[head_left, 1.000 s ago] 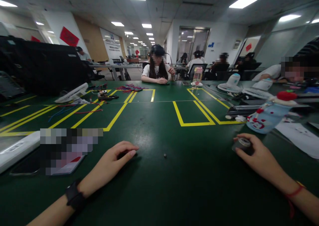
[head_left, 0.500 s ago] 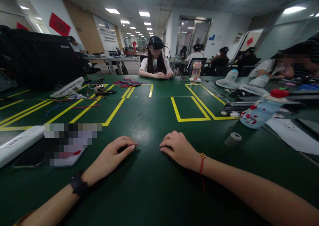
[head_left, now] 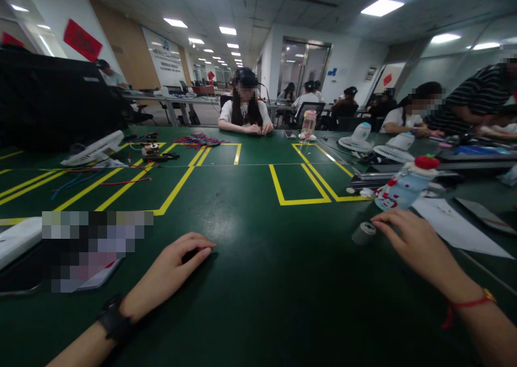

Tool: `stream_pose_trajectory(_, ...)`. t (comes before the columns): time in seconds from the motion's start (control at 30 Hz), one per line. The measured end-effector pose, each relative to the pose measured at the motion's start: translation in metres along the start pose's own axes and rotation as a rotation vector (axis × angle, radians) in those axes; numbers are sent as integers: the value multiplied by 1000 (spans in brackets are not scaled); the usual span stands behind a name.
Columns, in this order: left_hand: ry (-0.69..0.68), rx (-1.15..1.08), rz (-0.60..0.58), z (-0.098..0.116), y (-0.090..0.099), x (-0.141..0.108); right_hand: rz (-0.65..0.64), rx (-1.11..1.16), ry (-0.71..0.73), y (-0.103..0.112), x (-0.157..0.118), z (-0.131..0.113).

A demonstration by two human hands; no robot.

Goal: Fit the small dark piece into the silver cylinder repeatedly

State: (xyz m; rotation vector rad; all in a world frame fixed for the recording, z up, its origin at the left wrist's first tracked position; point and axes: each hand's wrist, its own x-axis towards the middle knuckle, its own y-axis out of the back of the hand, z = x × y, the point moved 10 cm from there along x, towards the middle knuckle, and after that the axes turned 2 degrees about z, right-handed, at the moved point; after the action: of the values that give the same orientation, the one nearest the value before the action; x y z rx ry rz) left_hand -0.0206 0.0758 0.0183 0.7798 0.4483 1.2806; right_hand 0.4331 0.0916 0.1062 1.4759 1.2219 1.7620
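Observation:
My left hand (head_left: pixel 173 267) rests on the green table (head_left: pixel 258 307), fingers loosely curved with a gap between thumb and forefinger, and holds nothing. A black band circles that wrist. To the right, my right hand (head_left: pixel 418 248) reaches out with its fingers apart, wearing a red cord bracelet (head_left: pixel 470 302). Its fingertips are at the right side of a small grey cylinder (head_left: pixel 362 235) that stands upright with a hole in its top, like a spool. Whether they touch it I cannot tell. Just behind that hand is a light blue bottle (head_left: pixel 399 189) with a red lid ornament.
White paper (head_left: pixel 456 227) lies at the right. Phones, partly blurred out, and a white case (head_left: pixel 20 237) lie at the left. Further back are coloured wires (head_left: pixel 202 140), a white fan (head_left: pixel 95 150), yellow tape outlines and a pink-topped bottle (head_left: pixel 308 124). A person (head_left: pixel 245 108) sits opposite.
My right hand has moved from the table's middle rightward to the grey cylinder. My left hand stays in place on the table. The view has shifted somewhat to the right.

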Motion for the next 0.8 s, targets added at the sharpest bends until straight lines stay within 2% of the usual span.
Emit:
stream_pose_trajectory(0.07, -1, 3, 2, -1, 0, 1, -52, 4, -6, -9, -4, 7)
stream_pose_trajectory(0.17, -7, 8, 3, 0, 1, 1, -91, 28, -25, -16, -6, 5)
stream_pose_trajectory(0.3, -11, 16, 2, 4, 2, 0, -86, 64, -84, -16, -6, 7)
stream_pose_trajectory(0.57, -8, 10, 2, 5, 4, 0, -69, 109, -109, -17, -5, 12)
stream_pose_trajectory(0.73, 0, 3, 5, 4, 4, 1, -138, 208, -139, -24, -6, 10)
stream_pose_trajectory(0.8, 0, -2, 6, 5, 4, 1, -128, 239, -168, -25, -8, 14)
